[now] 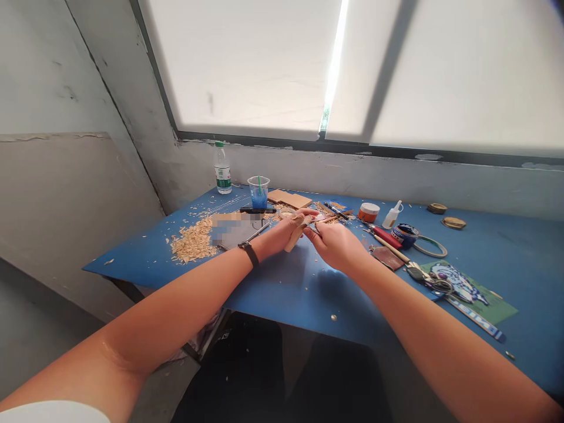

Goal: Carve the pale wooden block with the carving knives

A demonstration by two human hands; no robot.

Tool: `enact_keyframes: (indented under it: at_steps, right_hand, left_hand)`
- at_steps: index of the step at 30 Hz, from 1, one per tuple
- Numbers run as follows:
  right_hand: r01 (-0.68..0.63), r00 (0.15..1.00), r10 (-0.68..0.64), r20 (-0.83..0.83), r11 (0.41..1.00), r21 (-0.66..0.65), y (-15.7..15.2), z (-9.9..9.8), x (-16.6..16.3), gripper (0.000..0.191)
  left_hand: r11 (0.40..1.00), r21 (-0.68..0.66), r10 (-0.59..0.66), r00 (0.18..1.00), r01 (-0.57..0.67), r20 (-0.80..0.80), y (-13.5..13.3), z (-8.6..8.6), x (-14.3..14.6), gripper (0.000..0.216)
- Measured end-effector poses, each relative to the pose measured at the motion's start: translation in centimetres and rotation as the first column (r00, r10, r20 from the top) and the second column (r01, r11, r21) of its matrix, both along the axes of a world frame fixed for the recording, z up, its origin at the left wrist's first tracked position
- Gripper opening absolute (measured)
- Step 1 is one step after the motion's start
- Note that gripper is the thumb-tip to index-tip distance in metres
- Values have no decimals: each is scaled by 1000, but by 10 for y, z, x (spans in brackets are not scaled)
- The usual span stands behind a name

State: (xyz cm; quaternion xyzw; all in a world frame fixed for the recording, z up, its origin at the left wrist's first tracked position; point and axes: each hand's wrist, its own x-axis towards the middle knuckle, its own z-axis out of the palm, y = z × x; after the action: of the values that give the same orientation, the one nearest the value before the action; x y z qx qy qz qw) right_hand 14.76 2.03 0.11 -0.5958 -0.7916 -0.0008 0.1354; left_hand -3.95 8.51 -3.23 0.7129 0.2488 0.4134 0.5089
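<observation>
Above the middle of the blue table, my left hand [282, 232] is closed around a pale piece of wood [292, 241], whose lower end sticks out below the fingers. A dark watch band sits on that wrist. My right hand [337, 241] meets the left one at the wood, its fingers curled and thumb pressed in. A thin tool seems to be in its grip, but the fingers hide most of it, so I cannot make out its kind. Wood shavings [194, 239] lie heaped left of my hands, beside a grey sheet [238, 235].
At the back stand a water bottle [223, 170], a plastic cup with blue liquid [259, 197] and flat wooden boards [291, 198]. To the right are an orange jar [368, 212], a glue bottle [392, 215], a dark blue jar [405, 236], a tape roll [430, 247] and a green sheet [497, 302].
</observation>
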Motion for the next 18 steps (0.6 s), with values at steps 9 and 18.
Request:
enact_keyframes:
  at_steps: [9,18]
  right_hand:
    - [-36,998,36,-55,999,-15,-3,2,-2,57]
    - [-206,962,214,-170,976,66,3,-1,1,40]
  left_hand:
    - [989,98,114,993,-111,-23,11,-10,2,40]
    - [989,26,142,989,-143,43,14,-12,4,29]
